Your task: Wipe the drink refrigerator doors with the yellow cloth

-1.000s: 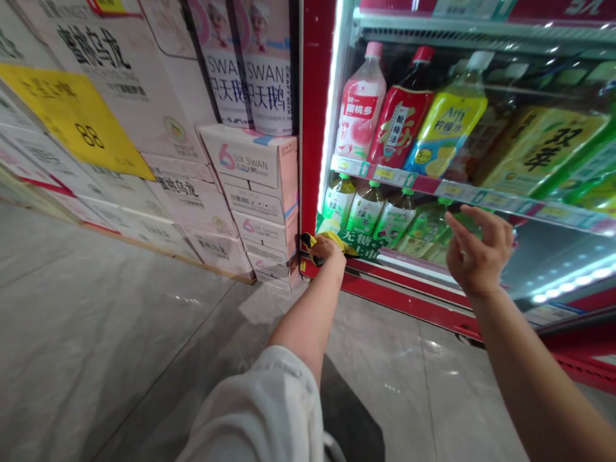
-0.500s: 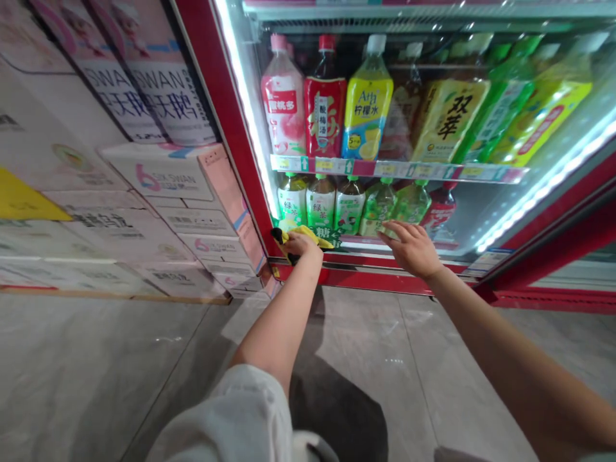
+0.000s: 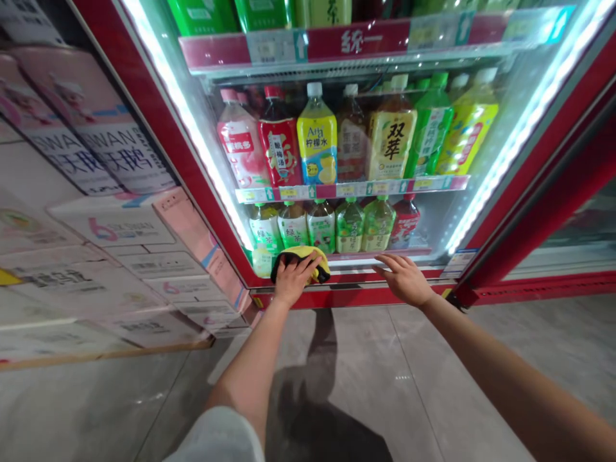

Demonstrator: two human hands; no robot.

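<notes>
My left hand (image 3: 291, 281) presses a yellow cloth with black edging (image 3: 308, 253) against the lower left of the drinks fridge's door (image 3: 351, 296). Its fingers lie over the cloth, which is bunched up. To the right, my right hand (image 3: 404, 277) is held with fingers stretched out at the lower part of the door, and nothing is in it. Whether those fingertips touch the glass I cannot tell. Behind the glass, green tea bottles (image 3: 320, 224) stand on the bottom shelf just above both hands.
On the left, white cartons (image 3: 120, 234) and pink packs (image 3: 106, 128) are stacked beside the red door frame (image 3: 139, 109). Taller drink bottles (image 3: 317, 144) fill the middle shelf. Grey tiles (image 3: 360, 359) form the floor below, and another fridge (image 3: 568, 231) stands at the right.
My left hand has slid the cloth rightward along the bottom of the door, and the cloth is bunched more. The view has shifted, showing a higher shelf. My right hand stays stretched out.
</notes>
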